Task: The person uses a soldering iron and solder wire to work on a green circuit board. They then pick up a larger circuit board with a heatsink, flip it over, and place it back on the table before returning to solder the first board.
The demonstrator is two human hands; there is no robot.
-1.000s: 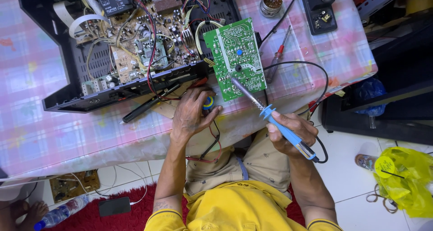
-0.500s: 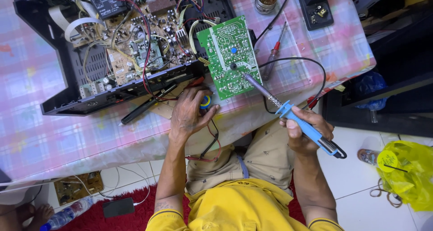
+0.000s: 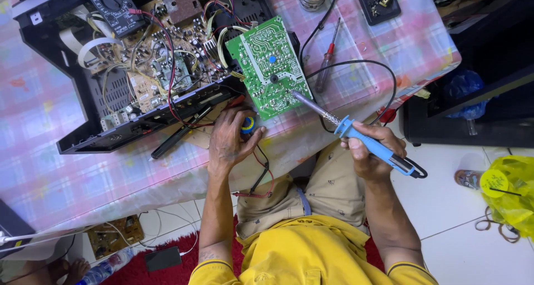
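A blue-handled soldering iron [image 3: 367, 141] is held clamped in the right hand [image 3: 371, 150], its tip set against the lower edge of the green board [image 3: 270, 67], up and to the left of that hand. The left hand [image 3: 229, 142] is laid on the desk [image 3: 50, 157] just below the board, its fingers closed around a small blue and yellow spool [image 3: 248, 123], of which only a part is seen. The board is propped against the open black chassis [image 3: 128, 68], above and to the left of the left hand; a red-handled screwdriver [image 3: 324, 59] is seen above the right hand, and a black probe [image 3: 178, 133] just left of the left hand. The iron's black cord [image 3: 367, 68] is looped over the desk edge beside the board. A slip is judged possible, since the tilted board appears unclamped: pressure from the tip could shift it, smearing solder across neighbouring tracks. The cord could also be scorched or snagged if the iron is swung back.
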